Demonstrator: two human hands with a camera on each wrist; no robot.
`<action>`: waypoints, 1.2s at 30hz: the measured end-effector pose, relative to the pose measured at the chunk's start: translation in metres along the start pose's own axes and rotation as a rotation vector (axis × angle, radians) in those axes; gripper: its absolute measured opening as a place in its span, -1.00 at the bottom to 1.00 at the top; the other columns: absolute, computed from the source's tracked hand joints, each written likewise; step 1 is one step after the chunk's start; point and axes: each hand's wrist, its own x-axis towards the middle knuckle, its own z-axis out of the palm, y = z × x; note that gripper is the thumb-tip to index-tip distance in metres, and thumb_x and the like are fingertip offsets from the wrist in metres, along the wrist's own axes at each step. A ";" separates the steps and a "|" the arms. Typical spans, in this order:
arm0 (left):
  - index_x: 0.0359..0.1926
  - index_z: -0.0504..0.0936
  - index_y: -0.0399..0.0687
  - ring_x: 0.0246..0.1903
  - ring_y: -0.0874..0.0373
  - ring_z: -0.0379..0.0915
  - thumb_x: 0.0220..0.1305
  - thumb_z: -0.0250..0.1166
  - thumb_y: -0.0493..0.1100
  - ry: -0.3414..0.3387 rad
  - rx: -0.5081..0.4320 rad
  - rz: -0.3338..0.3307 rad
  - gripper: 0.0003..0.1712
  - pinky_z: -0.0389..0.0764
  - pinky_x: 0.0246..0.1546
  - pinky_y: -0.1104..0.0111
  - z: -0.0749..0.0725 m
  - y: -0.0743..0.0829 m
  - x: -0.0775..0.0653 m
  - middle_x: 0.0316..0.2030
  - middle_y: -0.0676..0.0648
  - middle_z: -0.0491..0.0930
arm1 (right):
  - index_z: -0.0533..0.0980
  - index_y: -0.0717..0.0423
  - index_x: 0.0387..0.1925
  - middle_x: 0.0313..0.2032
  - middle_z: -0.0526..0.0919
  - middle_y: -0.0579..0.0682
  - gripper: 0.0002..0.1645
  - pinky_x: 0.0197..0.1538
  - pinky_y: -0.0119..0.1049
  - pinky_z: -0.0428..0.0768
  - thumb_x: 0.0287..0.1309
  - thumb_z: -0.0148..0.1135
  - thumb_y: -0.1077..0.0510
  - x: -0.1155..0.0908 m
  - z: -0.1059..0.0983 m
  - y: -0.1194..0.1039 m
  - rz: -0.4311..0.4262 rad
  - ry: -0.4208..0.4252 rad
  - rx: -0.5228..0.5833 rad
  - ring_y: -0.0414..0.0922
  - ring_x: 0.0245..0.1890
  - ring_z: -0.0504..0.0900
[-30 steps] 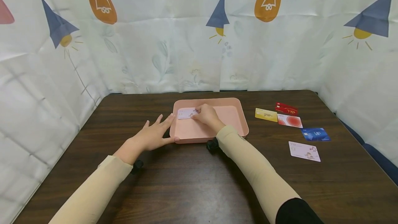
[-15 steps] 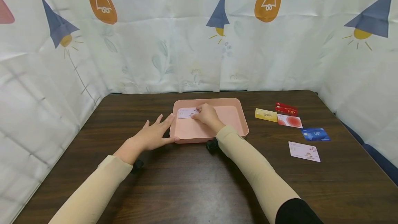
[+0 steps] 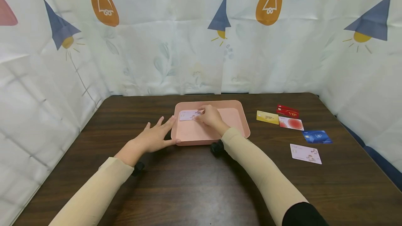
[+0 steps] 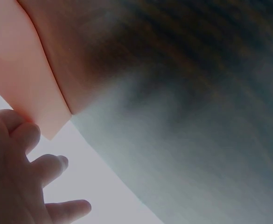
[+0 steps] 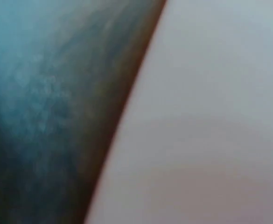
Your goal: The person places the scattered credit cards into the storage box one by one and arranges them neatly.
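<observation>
A shallow pink tray (image 3: 194,133) sits on the dark wooden table. Inside it, at the far left, is a pale pink card (image 3: 187,115) with a small printed picture. My right hand (image 3: 210,117) reaches over the tray and pinches the card's right end between thumb and fingers. My left hand (image 3: 150,138) has its fingers spread, with thumb and fingertips at the tray's left edge. The left wrist view shows those fingers (image 4: 48,169) beside the tray's wall (image 4: 29,70). Only a blurred stretch of tray (image 5: 206,107) fills the right wrist view; the right hand is hidden there.
Right of the tray lie several cards: a yellow one (image 3: 267,117), a red VIP one (image 3: 288,111), a white one with a red circle (image 3: 291,123), a blue one (image 3: 317,137) and a pale pink one (image 3: 305,153). A patterned curtain (image 3: 188,55) hangs behind the table (image 3: 188,191).
The head view has tilted up slightly. Both hands hold nearly the same position, the right one still pinching the card in the tray.
</observation>
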 end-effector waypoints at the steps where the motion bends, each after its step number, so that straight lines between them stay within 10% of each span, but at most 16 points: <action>1: 0.66 -0.14 -0.06 0.56 -0.31 -0.25 0.42 0.15 0.39 0.000 -0.001 0.000 0.11 -0.22 0.35 -0.45 0.000 0.000 0.000 0.62 -0.15 -0.10 | 0.59 0.14 0.27 -0.01 0.68 0.12 -0.45 -0.27 -0.32 0.60 0.27 0.45 0.14 0.000 -0.002 0.000 0.006 -0.011 0.016 -0.11 -0.33 0.67; 8: 0.67 -0.14 -0.05 0.56 -0.30 -0.26 0.41 0.13 0.43 0.002 -0.006 -0.004 0.12 -0.23 0.36 -0.44 0.001 -0.001 0.000 0.62 -0.15 -0.10 | 0.61 0.15 0.23 -0.32 0.67 0.07 -0.54 -0.52 -0.42 0.47 0.32 0.38 0.22 -0.006 -0.018 0.002 -0.020 -0.078 0.065 -0.22 -0.68 0.49; 36: 0.67 -0.14 -0.05 0.56 -0.28 -0.24 0.38 0.13 0.48 0.031 -0.001 0.006 0.16 -0.21 0.36 -0.44 0.005 -0.002 0.001 0.61 -0.15 -0.08 | 0.65 0.21 0.14 -0.19 0.70 0.06 -0.66 -0.19 -0.08 0.71 0.37 0.31 0.27 -0.051 -0.092 0.028 -0.367 -0.144 0.059 0.17 -0.25 0.73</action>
